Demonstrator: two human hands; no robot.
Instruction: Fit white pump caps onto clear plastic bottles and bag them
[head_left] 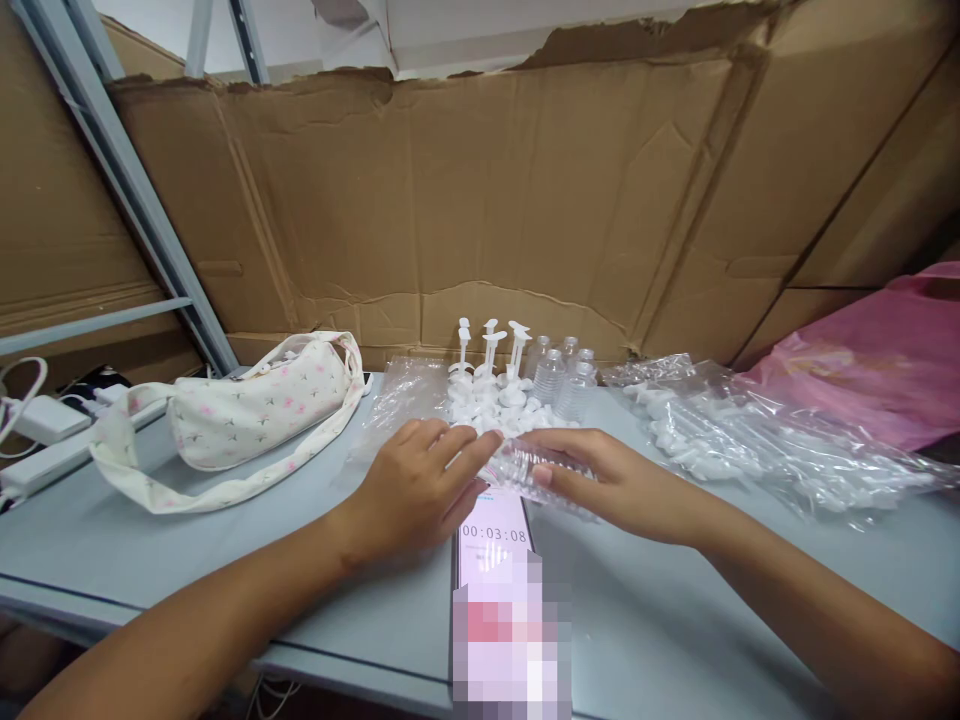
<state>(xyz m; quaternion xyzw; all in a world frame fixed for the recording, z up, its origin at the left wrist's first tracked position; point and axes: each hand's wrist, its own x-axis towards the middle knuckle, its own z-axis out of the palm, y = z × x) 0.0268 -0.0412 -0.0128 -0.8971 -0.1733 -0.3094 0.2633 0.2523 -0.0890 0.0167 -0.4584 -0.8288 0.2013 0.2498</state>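
Observation:
A clear ribbed plastic bottle (517,462) lies on its side above the table, its left end toward my left hand. My right hand (611,480) is closed around its right part, thumb in front and fingers over the top. My left hand (424,480) is at the other end, fingers bent and close together; what they grip there is hidden. Just behind the hands is a heap of white plastic parts (487,408). Several white pump-like pieces (491,345) stand upright at its back. Several clear bottles (551,375) stand upright to the right of them.
A phone (495,540) showing a timer lies below my hands. Clear plastic bags (757,435) with white parts lie at right, near a pink bag (870,350). At left are a floral cloth bag (259,405) and a power strip (67,455). Cardboard (480,210) walls the back.

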